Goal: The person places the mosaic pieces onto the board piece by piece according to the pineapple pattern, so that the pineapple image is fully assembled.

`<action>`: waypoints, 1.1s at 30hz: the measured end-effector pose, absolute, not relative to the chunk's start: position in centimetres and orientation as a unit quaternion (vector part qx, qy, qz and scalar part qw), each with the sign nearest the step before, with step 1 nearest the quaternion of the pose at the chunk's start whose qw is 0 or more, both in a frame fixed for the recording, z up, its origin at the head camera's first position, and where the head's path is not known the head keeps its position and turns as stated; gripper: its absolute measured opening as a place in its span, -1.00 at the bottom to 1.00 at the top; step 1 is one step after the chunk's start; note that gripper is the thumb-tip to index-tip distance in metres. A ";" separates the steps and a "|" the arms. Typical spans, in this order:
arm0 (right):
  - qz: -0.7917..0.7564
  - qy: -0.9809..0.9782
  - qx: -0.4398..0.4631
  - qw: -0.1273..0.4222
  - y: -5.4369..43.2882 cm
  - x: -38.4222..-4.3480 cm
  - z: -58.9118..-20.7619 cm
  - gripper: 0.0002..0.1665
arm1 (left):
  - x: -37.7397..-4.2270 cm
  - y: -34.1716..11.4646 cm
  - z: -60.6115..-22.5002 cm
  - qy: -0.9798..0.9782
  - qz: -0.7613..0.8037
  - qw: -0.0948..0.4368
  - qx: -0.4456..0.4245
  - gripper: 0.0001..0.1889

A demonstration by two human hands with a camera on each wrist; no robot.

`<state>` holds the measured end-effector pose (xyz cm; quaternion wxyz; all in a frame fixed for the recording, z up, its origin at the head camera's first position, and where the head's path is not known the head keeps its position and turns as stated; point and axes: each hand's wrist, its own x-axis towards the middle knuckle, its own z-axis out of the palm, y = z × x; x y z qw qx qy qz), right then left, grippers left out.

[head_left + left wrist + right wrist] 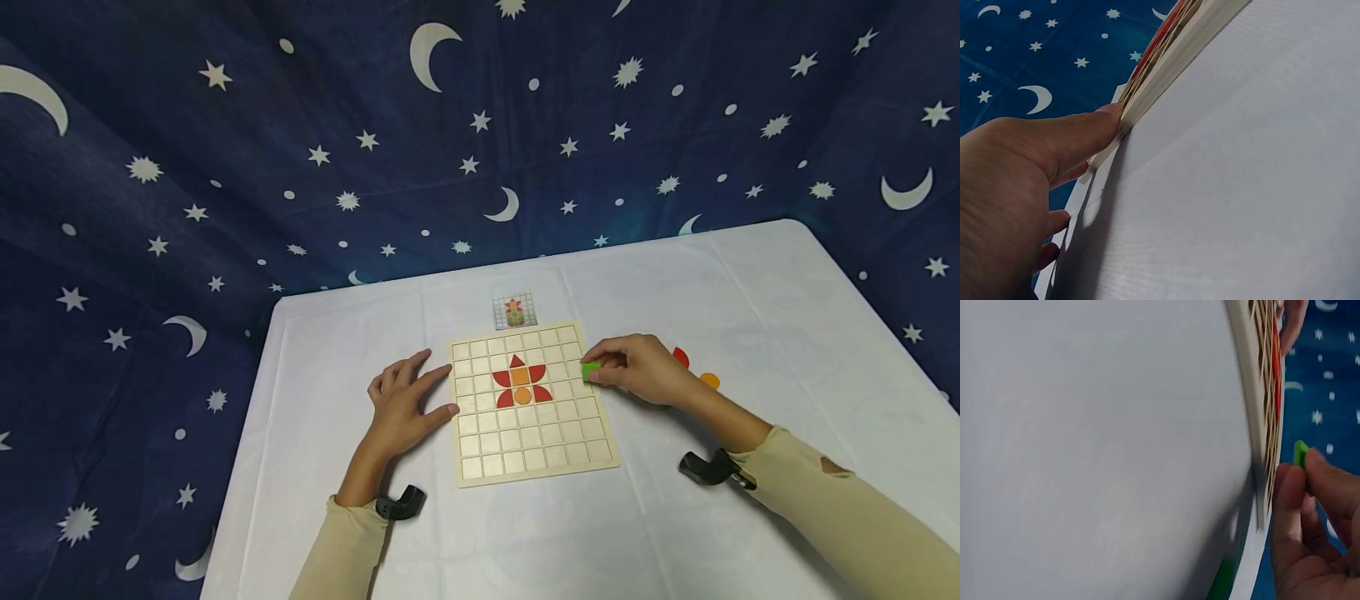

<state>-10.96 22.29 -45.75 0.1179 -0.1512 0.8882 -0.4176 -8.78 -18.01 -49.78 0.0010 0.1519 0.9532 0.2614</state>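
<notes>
A cream gridded board point(510, 440) lies on the table. On it, a red triangle point(517, 362) tops an orange square point(520, 377) and an orange circle point(522, 396), with several red quarter-circle tiles point(539, 374) beside them. My left hand point(401, 408) is spread at the board's left edge; in the left wrist view its thumb point(1088, 132) touches the rim. Thumb and fingers of my right hand point(645, 367) pinch a green tile point(590, 372) over the board's right edge. The right wrist view shows this green tile point(1300, 454) held on edge between the fingertips.
A small pattern card point(499, 315) lies just behind the board. Right of the right hand are a red tile point(681, 357) and an orange round tile point(709, 381), partly covered by the arm. Another green piece point(1221, 581) shows low in the right wrist view. A starry cloth point(420, 167) hangs behind.
</notes>
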 end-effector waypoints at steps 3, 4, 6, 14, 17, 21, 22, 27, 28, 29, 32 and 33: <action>-0.426 0.879 -0.161 0.140 20.7 -10.7 -45.6 -0.73 | -8.8 -18.0 -49.7 0.953 0.261 0.001 0.151 -0.32; -0.428 0.877 -0.164 0.146 20.2 -10.6 -45.6 -0.73 | -8.8 -18.0 -49.8 0.953 0.261 0.001 0.151 -0.32; -0.433 0.871 -0.170 0.159 19.2 -10.4 -45.5 -0.76 | -8.8 -18.0 -49.8 0.953 0.261 0.001 0.151 -0.32; -0.450 0.853 -0.203 0.166 16.1 -9.6 -45.8 -0.86 | -8.8 -18.0 -49.8 0.953 0.263 0.002 0.150 -0.31; -0.446 0.852 -0.222 0.160 15.3 -9.3 -46.0 -0.89 | -8.8 -18.0 -49.9 0.953 0.264 0.002 0.150 -0.31; -0.433 0.858 -0.237 0.142 14.4 -9.0 -46.4 -0.88 | -8.9 -18.0 -49.8 0.953 0.261 0.000 0.152 -0.31; -0.430 0.860 -0.238 0.137 14.2 -8.9 -46.4 -0.88 | -8.9 -17.9 -49.8 0.954 0.260 0.000 0.153 -0.31; -0.417 0.868 -0.241 0.115 13.7 -8.7 -46.6 -0.84 | -8.9 -17.9 -49.9 0.954 0.258 -0.001 0.153 -0.30; -0.417 0.869 -0.242 0.112 13.6 -8.7 -46.6 -0.83 | -8.9 -17.9 -49.9 0.954 0.258 0.000 0.153 -0.30; -0.415 0.870 -0.242 0.110 13.5 -8.7 -46.6 -0.82 | -8.9 -17.9 -49.9 0.954 0.259 0.000 0.152 -0.30; -0.408 0.874 -0.244 0.102 13.3 -8.7 -46.5 -0.83 | -8.9 -18.0 -49.9 0.954 0.259 0.002 0.150 -0.30; -0.403 0.876 -0.246 0.099 13.3 -8.7 -46.5 -0.83 | -8.9 -18.0 -49.9 0.954 0.259 0.003 0.150 -0.30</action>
